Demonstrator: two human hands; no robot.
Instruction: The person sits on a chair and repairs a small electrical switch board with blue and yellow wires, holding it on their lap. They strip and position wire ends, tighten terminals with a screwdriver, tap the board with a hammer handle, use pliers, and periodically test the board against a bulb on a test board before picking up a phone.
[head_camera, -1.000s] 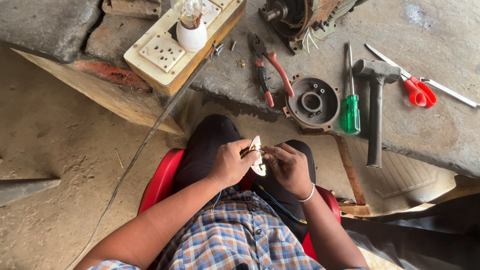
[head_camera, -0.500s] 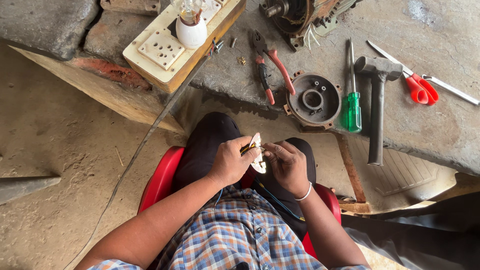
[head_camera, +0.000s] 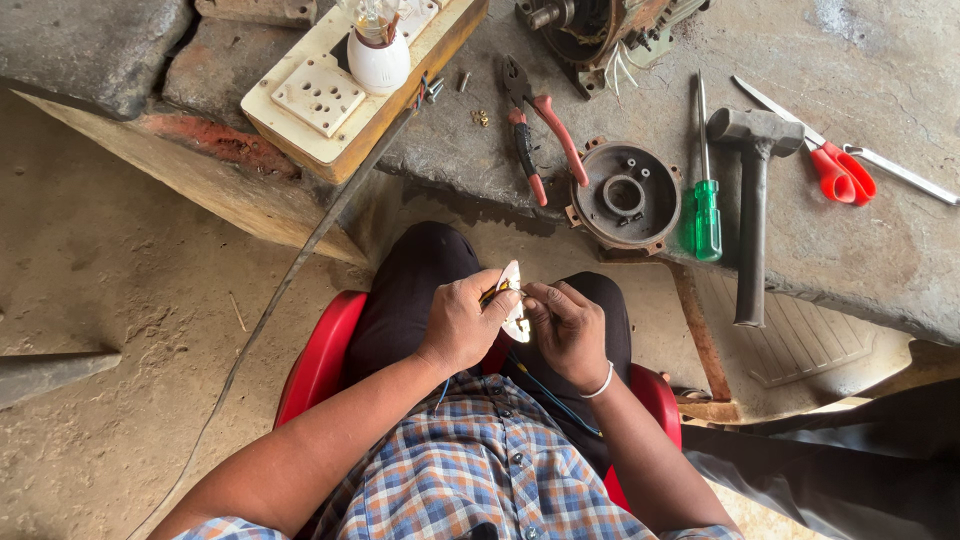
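Over the lap, just below the round grey metal motor end cover (head_camera: 625, 197), the left hand (head_camera: 462, 325) and right hand (head_camera: 567, 328) meet around a small white flat plastic piece (head_camera: 514, 305). The left hand's fingers pinch thin coloured wires (head_camera: 497, 292) against it; the right hand's fingertips press together on its edge. Right of the cover on the concrete surface (head_camera: 880, 250) lie a green-handled screwdriver (head_camera: 706, 205) and a dark steel hammer (head_camera: 752, 190); red-handled pliers (head_camera: 540, 135) lie left.

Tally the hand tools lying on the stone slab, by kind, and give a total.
Pliers: 1
Screwdriver: 1
Hammer: 1
Scissors: 1
Total: 4
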